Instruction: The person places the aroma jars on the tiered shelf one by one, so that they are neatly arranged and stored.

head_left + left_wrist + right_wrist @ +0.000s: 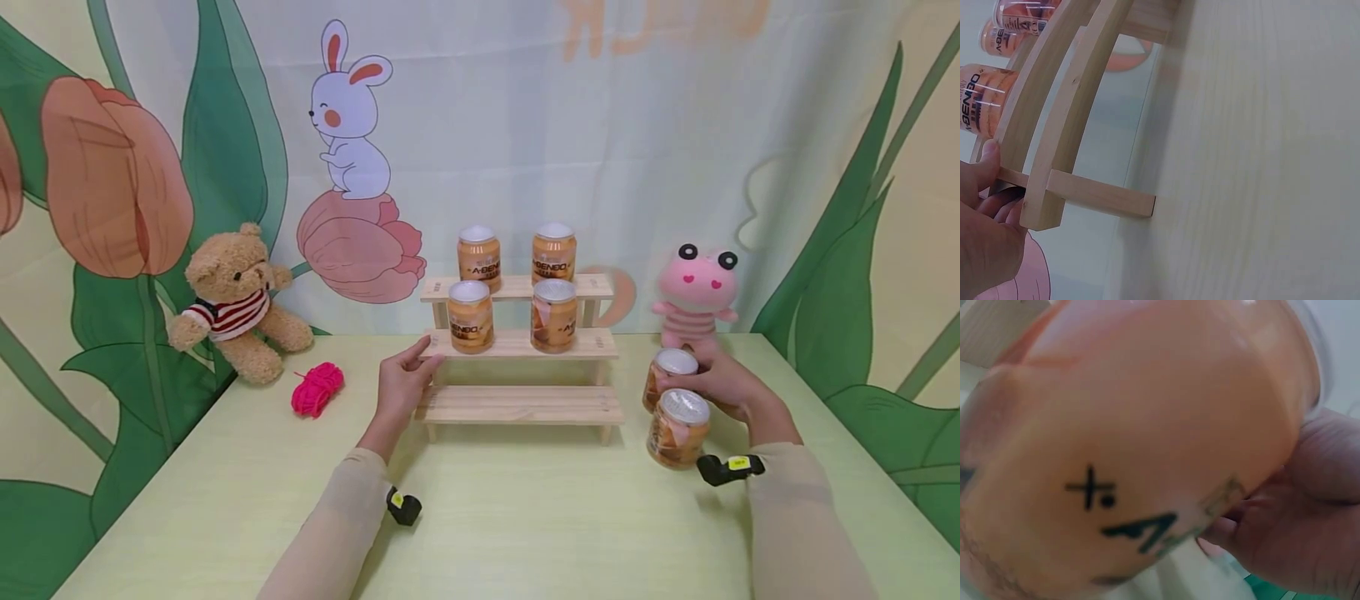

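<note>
A three-tier wooden display stand (pixel 517 402) stands on the table. My left hand (pixel 403 383) grips the left end of its middle tier; in the left wrist view the thumb of that hand (pixel 988 250) lies on top and the fingers curl underneath. Two cans with orange labels, a left one (pixel 471 321) and a right one (pixel 553 321), sit on the middle tier. On the top tier are two more, one left (pixel 478 257) and one right (pixel 554 252). Right of the stand, my right hand (pixel 723 385) holds the rear can (pixel 660 392). A nearer can (pixel 678 433) partly hides it and fills the right wrist view.
A pink plush toy (pixel 693 296) sits behind the right hand. At the left are a teddy bear (pixel 240 308) in a striped shirt and a pink yarn bundle (pixel 318 389). A printed curtain (pixel 630 125) hangs along the table's back edge.
</note>
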{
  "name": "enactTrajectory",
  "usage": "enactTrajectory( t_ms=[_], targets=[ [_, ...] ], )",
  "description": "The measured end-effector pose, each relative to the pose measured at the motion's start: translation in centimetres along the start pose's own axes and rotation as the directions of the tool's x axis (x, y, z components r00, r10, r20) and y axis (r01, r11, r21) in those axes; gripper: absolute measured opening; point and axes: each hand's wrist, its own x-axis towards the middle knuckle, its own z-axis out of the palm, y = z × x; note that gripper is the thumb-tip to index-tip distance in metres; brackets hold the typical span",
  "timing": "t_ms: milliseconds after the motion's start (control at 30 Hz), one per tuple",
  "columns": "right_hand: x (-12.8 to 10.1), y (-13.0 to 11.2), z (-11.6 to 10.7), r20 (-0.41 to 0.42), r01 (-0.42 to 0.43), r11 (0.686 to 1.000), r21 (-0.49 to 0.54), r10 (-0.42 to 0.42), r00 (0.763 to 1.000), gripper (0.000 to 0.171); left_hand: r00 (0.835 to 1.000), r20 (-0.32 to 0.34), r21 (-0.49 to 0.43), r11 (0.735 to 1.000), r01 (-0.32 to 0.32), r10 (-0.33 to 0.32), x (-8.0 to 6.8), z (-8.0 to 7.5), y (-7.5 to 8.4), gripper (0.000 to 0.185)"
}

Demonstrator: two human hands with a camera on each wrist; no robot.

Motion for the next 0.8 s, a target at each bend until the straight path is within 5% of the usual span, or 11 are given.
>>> enactTrajectory(
  t_ms=[167,333,800],
  targets=[
    [-0.4,0.4,-0.3,-0.068,-0.103,0.995,-0.007,0.102,0.992,0.068,1.0,-0.001,0.005,1.0,0.004,-0.004,-0.1,0.0,0.1,0.048],
    [-0.7,-1.1,-0.5,-0.179,-0.186,0.982,-0.04,0.176,0.968,0.083,1.0,0.004,0.012,1.0,0.009,-0.009,0.0,0.0,0.1,0.047],
    [-2.4,-9.8,0.6,-0.243,-0.102,0.995,0.024,0.105,0.964,0.08,1.0,0.0,0.006,1.0,-0.011,0.011,0.0,0.1,0.0,0.047]
  ],
)
